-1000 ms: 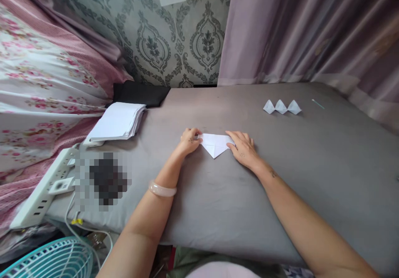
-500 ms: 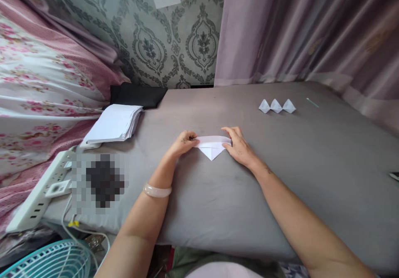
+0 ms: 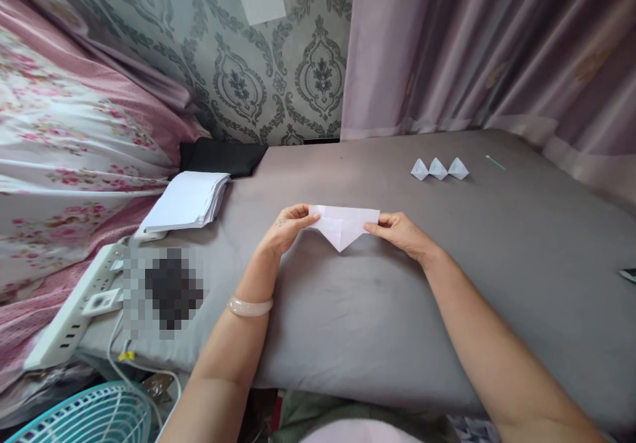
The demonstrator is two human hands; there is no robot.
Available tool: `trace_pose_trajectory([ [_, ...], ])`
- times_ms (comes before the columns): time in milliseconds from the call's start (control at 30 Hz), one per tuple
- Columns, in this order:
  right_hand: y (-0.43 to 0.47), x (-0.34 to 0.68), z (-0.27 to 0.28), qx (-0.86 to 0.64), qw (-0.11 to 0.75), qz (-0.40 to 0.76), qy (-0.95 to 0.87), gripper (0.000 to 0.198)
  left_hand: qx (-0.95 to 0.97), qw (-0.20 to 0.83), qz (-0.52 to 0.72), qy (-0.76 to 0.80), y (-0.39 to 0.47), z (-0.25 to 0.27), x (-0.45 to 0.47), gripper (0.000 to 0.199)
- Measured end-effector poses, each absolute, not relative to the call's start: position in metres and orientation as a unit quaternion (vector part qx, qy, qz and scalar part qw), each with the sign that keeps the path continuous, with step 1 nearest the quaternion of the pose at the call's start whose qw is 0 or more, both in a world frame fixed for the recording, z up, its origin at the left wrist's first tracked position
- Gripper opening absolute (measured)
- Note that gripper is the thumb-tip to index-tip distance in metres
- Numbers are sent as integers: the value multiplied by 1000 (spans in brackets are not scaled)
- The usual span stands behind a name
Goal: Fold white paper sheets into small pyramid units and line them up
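A folded sheet of white paper (image 3: 342, 223) is stretched between my two hands, a straight band along its top and a triangle pointing down towards me. My left hand (image 3: 289, 226) pinches its left end, thumb in front and fingers behind. At the opposite end, my right hand (image 3: 397, 229) grips the paper in the same way. Farther back on the right, three small folded white paper shapes (image 3: 437, 169) stand in a row on the grey cloth surface (image 3: 358, 317).
To the left lie a stack of white paper (image 3: 189, 198) and a black flat item (image 3: 223, 158). A white power strip (image 3: 74, 310) with cables runs along the left edge, above a turquoise fan (image 3: 84, 416). A thin green-white stick (image 3: 495, 162) lies far right.
My right hand has shifted right and its fingers have closed on the paper's end. The paper now shows more of its face, its top band taller and flatter.
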State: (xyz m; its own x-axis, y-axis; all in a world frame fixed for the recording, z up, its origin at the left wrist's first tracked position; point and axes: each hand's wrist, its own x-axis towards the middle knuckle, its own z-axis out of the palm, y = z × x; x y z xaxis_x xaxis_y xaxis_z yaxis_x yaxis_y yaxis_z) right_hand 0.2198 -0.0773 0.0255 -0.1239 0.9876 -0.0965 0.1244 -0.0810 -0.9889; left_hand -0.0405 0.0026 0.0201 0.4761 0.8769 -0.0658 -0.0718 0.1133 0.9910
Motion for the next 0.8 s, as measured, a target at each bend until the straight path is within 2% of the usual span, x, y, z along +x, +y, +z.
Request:
trace_pose_trajectory([
  [233,-80,223,30,-518,421,520,-532,36,613,633,299,367,-2,30,-49,27],
  [400,-78,226,26,-549,423,419,-587,28,682,572,279,362,-4,34,-47,24],
  [467,-78,227,27,-564,417,338,-627,20,740,478,306,362,-5,37,-44,23],
  [533,-78,226,30,-556,420,260,-668,16,796,343,339,365,-7,41,-41,22],
  [633,-81,224,35,-544,423,138,-711,16,846,167,349,368,-12,47,-40,25],
  [800,-83,225,29,-573,301,-44,-761,26,894,23,281,348,-15,39,-39,34],
])
